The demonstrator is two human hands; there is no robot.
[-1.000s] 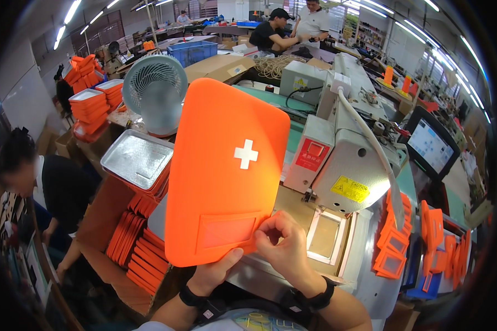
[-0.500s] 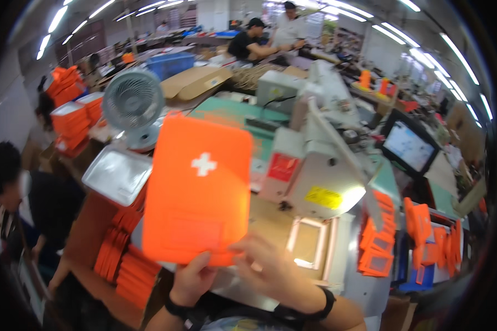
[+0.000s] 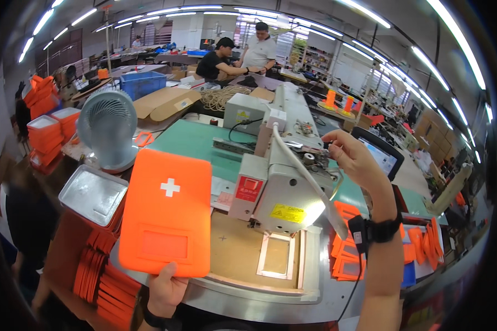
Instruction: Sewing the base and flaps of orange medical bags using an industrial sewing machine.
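Observation:
An orange first-aid case with a white cross and a framed window stands upright at the left front. My left hand is closed on its bottom edge, thumb in front and the other fingers behind. Raised at the right, my right hand is at the top of a pale industrial sewing machine, next to its metal thread guides and knobs. Its fingers are bent together in a pinch; what is between them is too small to make out. Below the machine head lies a brown template board with a white-edged rectangular frame.
A grey fan and a shiny metallic tray stand at the left, above stacked orange pieces. Orange window frames lie right of the machine, near a screen. A black cable hangs by my right wrist. Co-workers stand behind.
My right hand has left the case's lower edge and risen to the top of the sewing machine. My left hand still holds the case, now further left and lower in view.

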